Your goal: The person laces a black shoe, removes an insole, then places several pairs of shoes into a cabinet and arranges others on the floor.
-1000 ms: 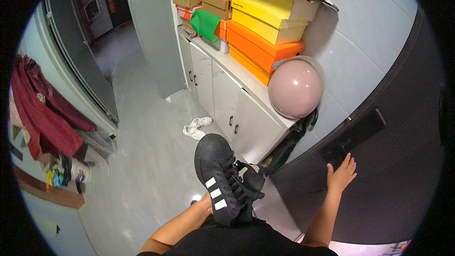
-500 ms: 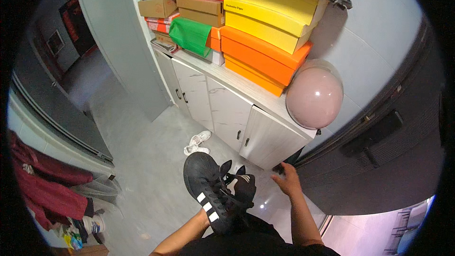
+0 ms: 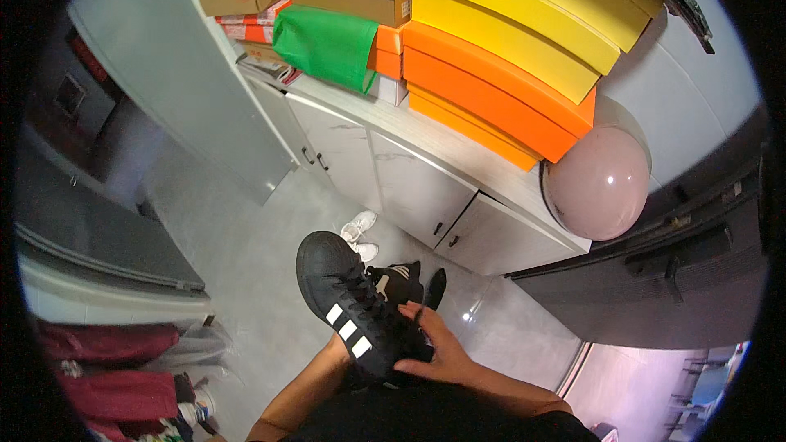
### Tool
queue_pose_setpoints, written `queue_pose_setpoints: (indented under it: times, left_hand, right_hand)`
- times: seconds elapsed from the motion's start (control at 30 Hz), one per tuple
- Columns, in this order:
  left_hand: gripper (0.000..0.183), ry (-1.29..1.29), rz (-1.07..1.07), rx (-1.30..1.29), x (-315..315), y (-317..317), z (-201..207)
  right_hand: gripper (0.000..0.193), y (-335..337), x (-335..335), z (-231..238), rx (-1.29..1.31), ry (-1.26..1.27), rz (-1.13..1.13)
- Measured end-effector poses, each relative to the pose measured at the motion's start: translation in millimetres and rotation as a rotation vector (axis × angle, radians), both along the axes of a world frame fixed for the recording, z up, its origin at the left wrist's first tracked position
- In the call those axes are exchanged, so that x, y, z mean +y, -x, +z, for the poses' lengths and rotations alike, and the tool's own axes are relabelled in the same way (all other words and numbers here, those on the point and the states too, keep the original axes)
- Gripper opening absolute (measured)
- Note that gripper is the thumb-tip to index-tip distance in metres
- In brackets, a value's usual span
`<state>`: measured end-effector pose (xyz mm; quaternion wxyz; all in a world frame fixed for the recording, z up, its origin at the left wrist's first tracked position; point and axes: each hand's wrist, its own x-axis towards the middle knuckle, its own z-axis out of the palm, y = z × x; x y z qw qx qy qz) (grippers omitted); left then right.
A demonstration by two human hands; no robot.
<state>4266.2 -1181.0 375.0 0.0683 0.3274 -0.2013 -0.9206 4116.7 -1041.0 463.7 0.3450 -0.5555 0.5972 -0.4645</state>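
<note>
A black sneaker [image 3: 323, 278] with three white side stripes is held up in front of me, toe pointing away. My left hand [image 3: 333, 354] grips it from below and behind; most of its fingers are hidden by the shoe. My right hand [image 3: 446, 352] is at the heel end, thumb and fingers around that part. Just beyond lies a second black shoe with pale stripes [image 3: 398, 281], partly covered; I cannot tell whether it is held. The dark tip of another shoe [image 3: 437, 285] shows to its right. White sneakers [image 3: 359, 229] rest on the floor beyond.
A low white cabinet [image 3: 413, 184] with dark handles carries stacked shoeboxes [image 3: 499, 86], a green bag [image 3: 327, 47] and a pinkish helmet [image 3: 602, 184]. At right is a dark door [image 3: 630, 295]. Dark red clothes [image 3: 123, 381] hang at lower left.
My right hand has moved left from beside the cabinet's right door to the sneaker. That door stood ajar and now sits closed or nearly closed. The sneaker stays in my left hand.
</note>
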Motion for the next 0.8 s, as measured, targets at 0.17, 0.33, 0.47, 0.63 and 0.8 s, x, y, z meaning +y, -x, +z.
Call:
queue_pose_setpoints:
  times: [0.17,0.33,0.47,0.63,0.8]
  left_hand:
    - [0.039,-0.018,-0.181,-0.040,-62,-8,-19]
    - [0.040,-0.023,-0.329,-0.089,-112,-14,-49]
    - [0.041,-0.038,-0.394,-0.148,-133,-23,-81]
    - [0.043,-0.055,-0.467,-0.216,-135,-20,-134]
    - [0.044,-0.060,-0.487,-0.288,-134,-14,-187]
  right_hand:
    - [0.074,-25,-40,-6,0.023,0.036,-0.032]
    - [0.030,-20,-58,-78,-0.459,0.227,-0.723]
    - [0.031,44,-83,-209,-0.586,-0.163,-1.204]
    - [0.065,124,-114,-355,-0.584,-0.459,-1.329]
    - [0.066,151,-154,-369,-0.890,-0.402,-1.276]
